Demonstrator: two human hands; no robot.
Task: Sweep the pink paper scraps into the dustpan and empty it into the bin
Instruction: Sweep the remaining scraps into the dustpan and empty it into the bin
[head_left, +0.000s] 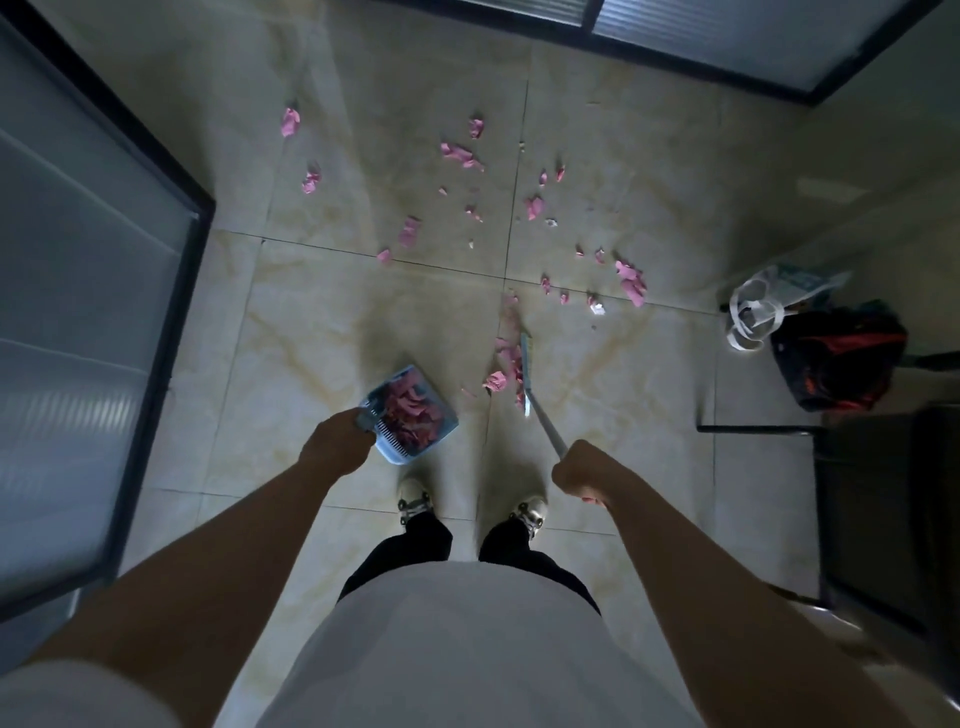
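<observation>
The blue dustpan (410, 413), already holding pink paper scraps (631, 280), is being gripped by left-hand fingers (332, 441) while right-hand fingers (582, 475) are wrapped round the broom (525, 374), so the pile just beyond them is being herded panward.

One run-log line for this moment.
left hand: holds dustpan | right hand: grips broom | pink scraps: many unswept

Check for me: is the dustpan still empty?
No: the blue dustpan, held by the left hand, already holds a heap of pink paper scraps.
</observation>
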